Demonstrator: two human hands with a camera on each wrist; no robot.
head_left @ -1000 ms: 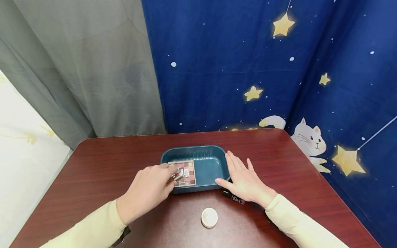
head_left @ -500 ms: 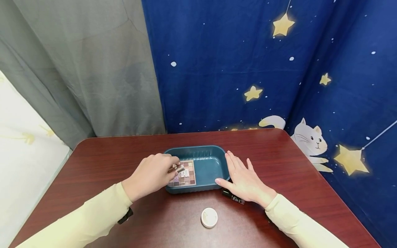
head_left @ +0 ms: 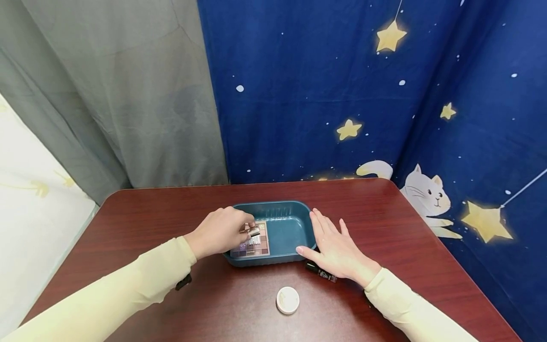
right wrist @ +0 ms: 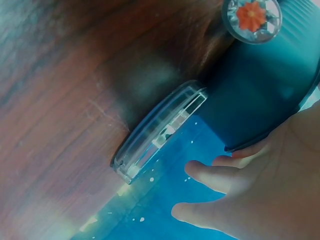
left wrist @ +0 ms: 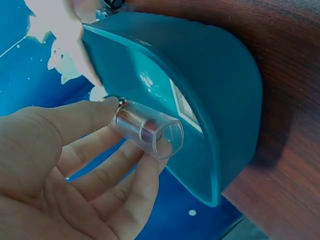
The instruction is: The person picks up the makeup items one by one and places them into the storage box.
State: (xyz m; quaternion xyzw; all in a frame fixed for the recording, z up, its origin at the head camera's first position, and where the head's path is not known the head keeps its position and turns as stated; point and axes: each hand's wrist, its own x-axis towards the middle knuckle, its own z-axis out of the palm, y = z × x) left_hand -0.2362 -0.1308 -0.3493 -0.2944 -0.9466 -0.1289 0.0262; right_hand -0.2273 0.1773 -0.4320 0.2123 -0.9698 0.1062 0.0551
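Note:
In the left wrist view, my left hand (left wrist: 100, 165) pinches a lipstick (left wrist: 147, 130) with a clear cap and a gold inner tube between thumb and fingers. In the head view this hand is over the left part of a teal tray (head_left: 273, 259). Below it, inside the tray, lies a checkered makeup palette (head_left: 256, 249), partly covered by the hand. My right hand (head_left: 335, 247) rests with straight fingers against the tray's right end. Close below it lies a black tube (head_left: 320, 272) on the table, outside the tray.
A small round white jar (head_left: 288, 300) stands in front of the tray on the dark red table (head_left: 171, 209). The right wrist view shows a clear flat case (right wrist: 160, 132) on the tabletop. Grey and blue curtains (head_left: 299, 95) hang behind the table.
My left hand has moved right and slightly farther back with the lipstick, over the palette. My right hand, the black tube and the white jar have stayed in place.

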